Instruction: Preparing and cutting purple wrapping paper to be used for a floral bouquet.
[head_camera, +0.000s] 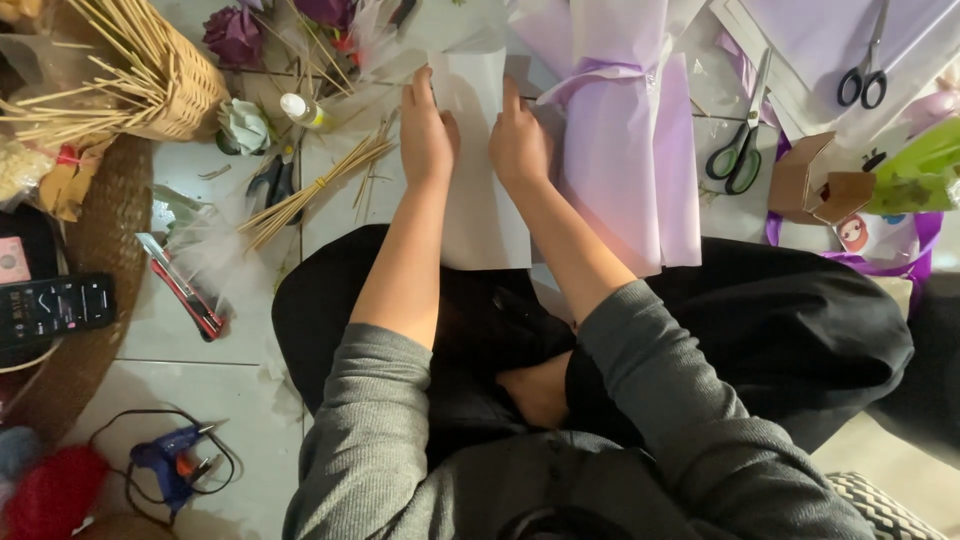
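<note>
A white sheet of paper (480, 200) lies on the tiled floor in front of my crossed legs. My left hand (425, 130) presses flat on its left edge, fingers pointing away from me. My right hand (518, 140) presses on its right side, with the fingers resting near a fold. Both hands lie close together on the sheet. To the right of it sits a lilac paper wrap (625, 150) tied at its waist with a ribbon.
A bundle of thin wooden sticks (315, 190) lies left of the sheet, beside a wicker basket of sticks (150, 70). Green-handled scissors (740, 150) and black scissors (865, 70) lie at the right. A red utility knife (180, 285) and a blue glue gun (170, 460) lie at the left.
</note>
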